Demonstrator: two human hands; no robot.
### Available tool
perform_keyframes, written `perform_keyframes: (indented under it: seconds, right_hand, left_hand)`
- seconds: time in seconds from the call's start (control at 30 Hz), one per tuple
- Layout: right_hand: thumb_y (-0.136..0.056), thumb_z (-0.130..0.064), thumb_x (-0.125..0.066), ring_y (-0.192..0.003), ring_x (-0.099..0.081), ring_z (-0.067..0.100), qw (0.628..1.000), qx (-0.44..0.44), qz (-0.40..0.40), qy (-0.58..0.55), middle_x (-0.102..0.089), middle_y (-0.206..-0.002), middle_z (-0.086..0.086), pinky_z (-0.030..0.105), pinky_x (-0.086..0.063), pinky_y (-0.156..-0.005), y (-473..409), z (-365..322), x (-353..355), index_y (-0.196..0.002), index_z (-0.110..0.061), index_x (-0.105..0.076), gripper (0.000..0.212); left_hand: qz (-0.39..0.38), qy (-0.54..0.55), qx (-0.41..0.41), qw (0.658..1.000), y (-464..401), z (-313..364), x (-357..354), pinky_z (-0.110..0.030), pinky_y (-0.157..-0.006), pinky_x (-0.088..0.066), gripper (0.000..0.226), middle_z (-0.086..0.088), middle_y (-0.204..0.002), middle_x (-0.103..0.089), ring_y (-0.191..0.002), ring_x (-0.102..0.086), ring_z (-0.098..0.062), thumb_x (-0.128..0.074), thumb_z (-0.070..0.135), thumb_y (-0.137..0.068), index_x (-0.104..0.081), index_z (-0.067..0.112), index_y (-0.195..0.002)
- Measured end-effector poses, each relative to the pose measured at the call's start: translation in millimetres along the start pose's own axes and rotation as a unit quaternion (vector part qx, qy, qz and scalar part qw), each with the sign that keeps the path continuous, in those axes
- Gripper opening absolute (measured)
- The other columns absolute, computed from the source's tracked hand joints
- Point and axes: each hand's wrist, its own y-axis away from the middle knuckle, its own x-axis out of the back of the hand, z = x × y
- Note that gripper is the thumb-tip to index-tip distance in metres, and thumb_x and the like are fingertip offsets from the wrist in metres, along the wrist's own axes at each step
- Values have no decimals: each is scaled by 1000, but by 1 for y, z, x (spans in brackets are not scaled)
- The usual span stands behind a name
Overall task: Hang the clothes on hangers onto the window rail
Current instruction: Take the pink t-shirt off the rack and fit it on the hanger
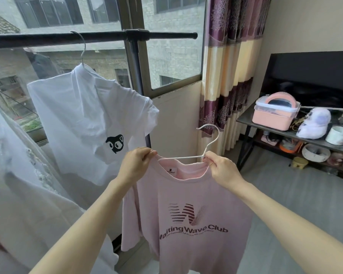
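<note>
**Inspector A:** Room condition?

**Inspector B:** Grey tiled floor [281,204]. Window [172,42] facing stone buildings, striped purple and cream curtain [228,76] at its right. A dark counter [285,133] on the right carries a pink lidded box [273,113], a white soft toy [313,123] and a white pot [338,134]. A black rail [48,39] runs level across the window.

**A:** Legible markings?

**B:** The pink T-shirt [192,214] reads "Waiting Wave Club" under a striped W logo; the smaller line and neck label are unreadable. The white T-shirt [83,123] bears a black cartoon face.

**A:** Location and orientation of the pink item?

**B:** Held below the rail, well apart from it, front toward the camera, long axis vertical. Its white hanger [208,143] sits at the collar, hook pointing up and curving left.

**A:** Hands?

**B:** Left hand [135,165] pinches the collar's left side. Right hand [220,167] pinches collar and hanger at the hook's base. The white T-shirt hangs on the rail.
</note>
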Motion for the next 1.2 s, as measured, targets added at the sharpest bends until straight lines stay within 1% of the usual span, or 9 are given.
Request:
perform_keyframes:
  seconds: [0.2,0.37,0.6,0.7,0.77,0.83,0.97,1.1,1.2]
  right_hand:
    - [-97,-23,-41,-84,-56,35,1000,4,6,14,-65,-84,5,38,-40,-72,-3,-4,7,-95,-14,-55,18]
    - [-97,-23,-41,-86,-57,33,999,13,-21,49,-66,-88,2,39,-43,-75,-5,1,13,-93,-15,-55,17]
    - [-93,-20,-50,-91,-59,23,999,2,33,-8,-68,-94,-1,39,-46,-80,-7,-1,8,-96,-17,-65,16]
    - [-89,-14,-58,-90,-58,16,985,-51,-2,-164,-66,-91,1,25,-44,-83,-10,1,10,-96,-11,-70,14]
    - [-88,-14,-60,-88,-57,9,979,-69,-37,-190,-63,-91,-2,13,-41,-79,-8,6,15,-99,-10,-69,15]
    - [-89,-15,-59,-84,-54,6,989,-55,-62,-122,-59,-89,-5,10,-38,-74,-5,17,17,-97,-12,-69,14]
    - [-91,-14,-53,-91,-47,12,992,-24,-114,53,-49,-91,-1,20,-33,-77,8,48,15,-98,-11,-64,13]
    - [-89,-12,-56,-76,-48,17,990,-123,-66,-29,-54,-78,1,23,-35,-60,11,61,19,-79,-15,-56,11]
    - [-91,-12,-52,-78,-51,20,984,-158,20,-79,-57,-79,1,22,-38,-59,2,53,24,-80,-13,-54,11]
  left_hand:
    - [30,48,2,998,-8,16,-7,-23,-72,-40,19,-4,-94,-71,-89,-62,-20,-56,16,-92,-72,6,-94]
    - [-14,61,-41,997,-7,22,-13,-35,-78,-49,16,-5,-90,-72,-87,-65,-23,-57,13,-90,-72,7,-90]
    - [-70,34,-34,996,5,22,-28,-32,-69,-46,19,-2,-81,-69,-74,-59,-22,-55,21,-92,-72,11,-89]
    - [-116,33,-32,992,9,19,-25,-36,-65,-48,32,2,-76,-67,-70,-55,-22,-41,35,-85,-67,17,-83]
    - [-116,5,-37,993,11,20,-27,-34,-64,-45,35,3,-81,-67,-75,-57,-22,-35,38,-81,-64,19,-84]
    - [-108,-30,-53,992,11,21,-30,-30,-61,-38,36,6,-85,-67,-80,-57,-21,-32,39,-81,-62,19,-86]
    - [-108,-92,-97,985,8,19,-28,-28,-61,-32,25,5,-94,-66,-86,-58,-24,-40,33,-94,-60,19,-93]
    - [-119,-168,-134,969,8,22,-25,-30,-59,-35,20,-1,-97,-64,-85,-59,-31,-40,28,-98,-56,16,-97]
    - [-109,-188,-139,966,9,22,-26,-31,-56,-34,18,-6,-90,-64,-77,-59,-37,-41,21,-96,-57,13,-93]
